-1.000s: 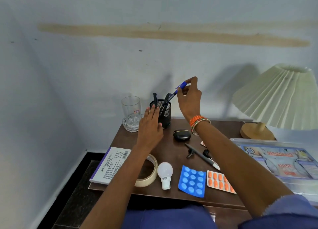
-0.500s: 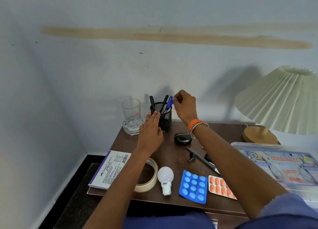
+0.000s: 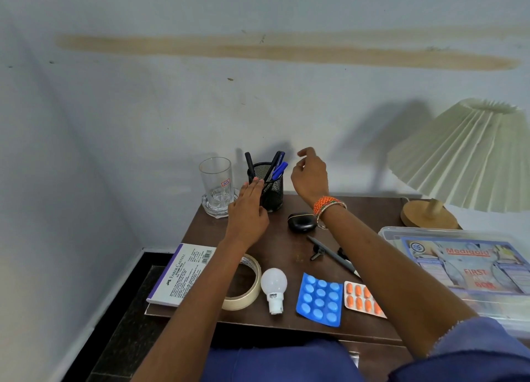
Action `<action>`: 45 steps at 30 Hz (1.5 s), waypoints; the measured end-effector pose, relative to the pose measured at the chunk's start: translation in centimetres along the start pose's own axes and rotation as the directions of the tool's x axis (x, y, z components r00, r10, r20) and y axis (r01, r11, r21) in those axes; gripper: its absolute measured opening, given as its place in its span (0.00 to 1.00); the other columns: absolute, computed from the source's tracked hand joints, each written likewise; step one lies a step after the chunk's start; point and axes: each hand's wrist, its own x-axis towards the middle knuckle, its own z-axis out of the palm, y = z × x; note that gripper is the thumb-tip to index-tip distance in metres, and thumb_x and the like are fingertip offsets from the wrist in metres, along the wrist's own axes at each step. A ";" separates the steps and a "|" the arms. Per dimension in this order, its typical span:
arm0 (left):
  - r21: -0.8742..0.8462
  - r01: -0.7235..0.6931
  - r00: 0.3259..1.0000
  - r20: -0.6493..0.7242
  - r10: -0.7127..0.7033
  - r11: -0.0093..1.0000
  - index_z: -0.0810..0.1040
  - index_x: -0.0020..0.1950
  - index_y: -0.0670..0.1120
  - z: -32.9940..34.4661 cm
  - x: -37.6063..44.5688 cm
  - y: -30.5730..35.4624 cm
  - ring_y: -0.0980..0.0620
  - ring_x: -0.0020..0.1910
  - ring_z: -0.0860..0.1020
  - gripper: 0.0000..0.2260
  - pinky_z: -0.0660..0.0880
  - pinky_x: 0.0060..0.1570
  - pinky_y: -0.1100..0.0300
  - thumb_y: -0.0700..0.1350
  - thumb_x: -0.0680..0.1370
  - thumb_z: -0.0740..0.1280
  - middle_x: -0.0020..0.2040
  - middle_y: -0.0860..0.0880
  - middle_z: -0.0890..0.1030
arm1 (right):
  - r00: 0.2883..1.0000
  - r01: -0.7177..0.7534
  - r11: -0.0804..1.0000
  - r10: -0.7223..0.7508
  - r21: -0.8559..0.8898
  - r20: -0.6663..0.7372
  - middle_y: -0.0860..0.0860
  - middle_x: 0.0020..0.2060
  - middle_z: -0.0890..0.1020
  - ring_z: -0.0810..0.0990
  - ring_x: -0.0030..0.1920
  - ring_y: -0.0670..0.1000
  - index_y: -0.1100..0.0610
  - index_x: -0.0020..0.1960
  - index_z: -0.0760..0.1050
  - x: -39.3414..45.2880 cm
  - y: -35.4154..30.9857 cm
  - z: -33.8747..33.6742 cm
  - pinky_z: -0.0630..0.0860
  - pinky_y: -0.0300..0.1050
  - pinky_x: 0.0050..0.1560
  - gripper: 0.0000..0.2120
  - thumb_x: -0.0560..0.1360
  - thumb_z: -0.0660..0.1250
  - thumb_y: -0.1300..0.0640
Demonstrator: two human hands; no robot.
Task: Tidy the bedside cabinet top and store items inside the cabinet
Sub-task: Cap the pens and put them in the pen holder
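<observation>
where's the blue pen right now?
Head view: the blue pen stands in the black mesh pen holder at the cabinet's back, between the glass and the right hand.

Wall [image 3: 172,109]: pale blue-grey, painted, scuffed; a long tan stain [image 3: 286,51] runs horizontally across it. A second wall meets it at a corner on the left. Floor [image 3: 114,310]: dark, speckled, with a pale skirting strip along the wall base. Light casts soft shadows on the wall behind the dark wooden cabinet top [image 3: 286,244].
</observation>
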 end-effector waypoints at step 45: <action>0.010 -0.075 0.992 0.103 0.074 0.997 0.54 0.76 0.45 -1.6 1.4 -1.5 0.48 0.76 0.53 0.30 0.54 0.73 0.56 0.35 0.76 0.60 0.77 0.46 0.56 | 0.956 0.256 0.962 -0.239 -0.090 0.171 0.57 0.42 0.77 0.79 0.40 0.57 0.60 0.66 0.64 2.2 -4.6 1.0 0.78 0.52 0.42 0.17 0.77 0.58 0.66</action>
